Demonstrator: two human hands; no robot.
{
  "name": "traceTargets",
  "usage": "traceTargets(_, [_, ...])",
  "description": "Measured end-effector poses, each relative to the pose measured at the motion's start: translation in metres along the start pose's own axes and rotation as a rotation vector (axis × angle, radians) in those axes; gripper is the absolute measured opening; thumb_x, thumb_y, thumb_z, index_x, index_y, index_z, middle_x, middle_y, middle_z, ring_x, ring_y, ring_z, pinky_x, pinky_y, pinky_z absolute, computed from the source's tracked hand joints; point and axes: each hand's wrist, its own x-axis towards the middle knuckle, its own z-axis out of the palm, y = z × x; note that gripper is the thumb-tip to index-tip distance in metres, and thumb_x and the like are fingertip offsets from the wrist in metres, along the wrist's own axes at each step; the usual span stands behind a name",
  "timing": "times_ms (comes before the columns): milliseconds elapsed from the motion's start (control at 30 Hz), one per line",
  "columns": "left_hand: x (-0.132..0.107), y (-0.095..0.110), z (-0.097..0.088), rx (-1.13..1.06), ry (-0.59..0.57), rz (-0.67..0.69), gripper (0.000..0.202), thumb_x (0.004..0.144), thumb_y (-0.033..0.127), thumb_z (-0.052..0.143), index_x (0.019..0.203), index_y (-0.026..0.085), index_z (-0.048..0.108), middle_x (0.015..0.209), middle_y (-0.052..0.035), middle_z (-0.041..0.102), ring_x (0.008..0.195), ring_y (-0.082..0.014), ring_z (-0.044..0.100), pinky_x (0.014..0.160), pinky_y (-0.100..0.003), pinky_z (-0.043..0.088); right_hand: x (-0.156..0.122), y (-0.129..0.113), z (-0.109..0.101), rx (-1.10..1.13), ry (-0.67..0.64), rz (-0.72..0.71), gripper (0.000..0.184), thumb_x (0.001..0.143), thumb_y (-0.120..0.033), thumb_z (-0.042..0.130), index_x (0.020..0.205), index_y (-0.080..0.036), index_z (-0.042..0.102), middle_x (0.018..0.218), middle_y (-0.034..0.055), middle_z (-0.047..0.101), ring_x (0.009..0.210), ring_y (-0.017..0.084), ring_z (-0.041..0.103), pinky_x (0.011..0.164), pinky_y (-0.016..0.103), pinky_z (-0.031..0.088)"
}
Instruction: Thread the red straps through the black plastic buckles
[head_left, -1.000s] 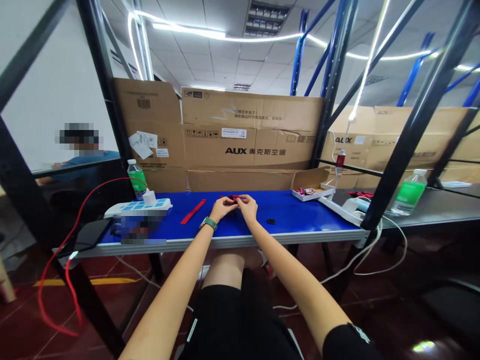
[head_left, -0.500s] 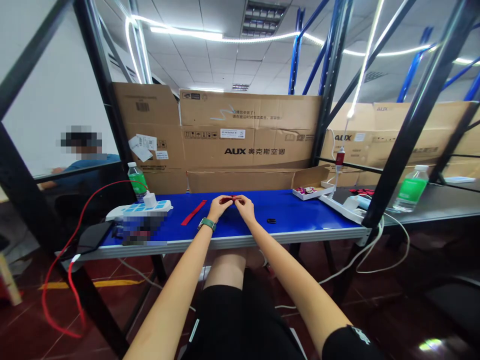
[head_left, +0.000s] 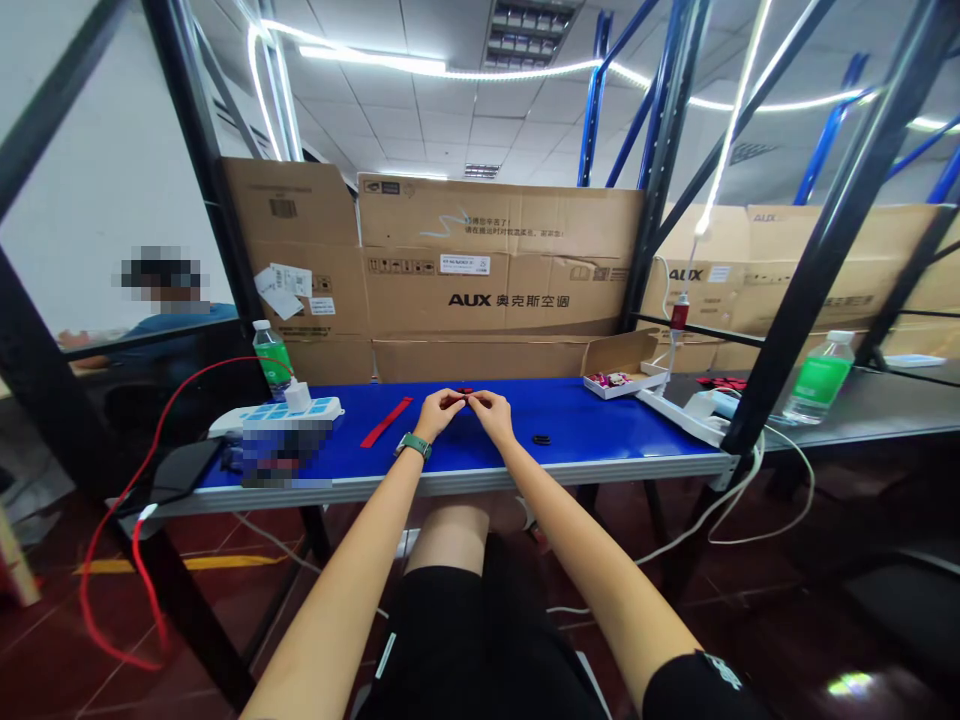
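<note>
The left hand [head_left: 436, 414] and right hand [head_left: 493, 414] meet above the blue table [head_left: 600, 432], thumbs and fingers pinched nearly closed on a small red piece [head_left: 466, 391] that they mostly hide. A flat red strip [head_left: 386, 422] lies slantwise to the left hand's left; two small black parts [head_left: 541, 440] lie to the right hand's right, nearer the table's front edge.

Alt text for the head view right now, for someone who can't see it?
The person's left hand and right hand pinch close together over a blue table; anything held is too small to make out. A red strip lies to their left, small black pieces to their right, and an open box farther right.
</note>
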Motion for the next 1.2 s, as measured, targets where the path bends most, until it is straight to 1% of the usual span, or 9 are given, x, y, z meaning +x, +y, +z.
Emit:
traceTargets(200, [-0.003,0.003,-0.002,0.077,-0.026,0.042,0.024,0.075,0.038,0.075,0.085,0.017,0.070,0.089,-0.0076,0.074,0.085,-0.0219,0.070,0.085,-0.036,0.055,-0.002,-0.003,-0.003,-0.025,-0.040,-0.002,0.017,0.083,-0.032,0.066,0.089,-0.023,0.079,0.094,0.0046,0.078,0.089,0.024,0.072,0.087,0.033,0.054])
traceTargets(367, [-0.004,0.006,-0.001,0.081,0.006,0.051,0.026,0.077,0.039,0.076,0.092,0.018,0.073,0.096,-0.0103,0.075,0.092,-0.0237,0.071,0.089,-0.039,0.055,0.001,0.004,0.001,0.065,-0.103,0.005,0.022,0.084,-0.034,0.066,0.102,-0.024,0.073,0.103,0.0043,0.076,0.097,0.021,0.070,0.092,0.034,0.053])
traceTargets(500, [-0.003,0.004,0.002,0.011,-0.028,-0.012,0.031,0.080,0.043,0.072,0.096,0.017,0.077,0.101,-0.0119,0.076,0.093,-0.0255,0.071,0.091,-0.041,0.055,0.006,0.015,0.005,0.216,-0.002,0.172,0.028,0.077,-0.034,0.070,0.101,-0.020,0.066,0.092,0.0034,0.074,0.088,0.019,0.070,0.083,0.034,0.057])
traceTargets(600, [-0.002,0.001,0.001,0.024,-0.004,-0.062,0.033,0.087,0.044,0.063,0.097,0.017,0.079,0.100,-0.0110,0.077,0.094,-0.0263,0.071,0.090,-0.041,0.056,0.006,0.020,0.008,0.352,0.010,0.266,0.032,0.075,-0.036,0.071,0.101,-0.020,0.062,0.086,0.0023,0.071,0.081,0.019,0.070,0.072,0.032,0.059])
traceTargets(733, [-0.002,0.000,-0.001,0.166,-0.002,-0.054,0.022,0.080,0.034,0.071,0.093,0.019,0.080,0.095,-0.0096,0.078,0.091,-0.0273,0.072,0.090,-0.041,0.055,0.005,0.022,0.011,0.418,0.012,0.329,0.033,0.073,-0.036,0.073,0.099,-0.020,0.061,0.080,-0.0005,0.067,0.076,0.017,0.069,0.066,0.031,0.060])
traceTargets(833, [-0.005,0.002,-0.002,0.244,-0.031,-0.033,0.019,0.075,0.027,0.075,0.092,0.020,0.080,0.092,-0.0087,0.079,0.086,-0.0277,0.073,0.087,-0.041,0.055,0.004,0.024,0.012,0.430,0.003,0.348,0.034,0.073,-0.038,0.073,0.099,-0.020,0.061,0.076,-0.0021,0.066,0.074,0.016,0.068,0.065,0.031,0.060])
traceTargets(1000, [-0.007,0.010,-0.002,0.350,0.029,0.025,0.007,0.076,0.026,0.074,0.079,0.022,0.080,0.079,-0.0067,0.077,0.076,-0.0254,0.071,0.081,-0.038,0.053,0.003,0.022,0.013,0.441,-0.085,0.341,0.037,0.070,-0.046,0.077,0.091,-0.017,0.066,0.074,0.0010,0.069,0.069,0.016,0.068,0.064,0.029,0.059])
traceTargets(1100, [-0.007,0.015,0.000,0.417,0.054,0.079,0.010,0.080,0.023,0.068,0.077,0.023,0.077,0.078,-0.0062,0.076,0.073,-0.0234,0.069,0.080,-0.036,0.051,0.003,0.019,0.013,0.522,-0.117,0.322,0.041,0.065,-0.048,0.081,0.087,-0.016,0.068,0.075,0.0030,0.071,0.066,0.015,0.067,0.063,0.027,0.057])
traceTargets(1200, [-0.007,0.019,0.004,0.506,0.044,0.130,0.013,0.081,0.017,0.062,0.079,0.023,0.074,0.078,-0.0061,0.074,0.075,-0.0225,0.067,0.078,-0.033,0.049,0.004,0.018,0.012,0.569,-0.108,0.349,0.045,0.062,-0.048,0.081,0.089,-0.016,0.067,0.073,0.0028,0.071,0.061,0.014,0.064,0.058,0.025,0.053])
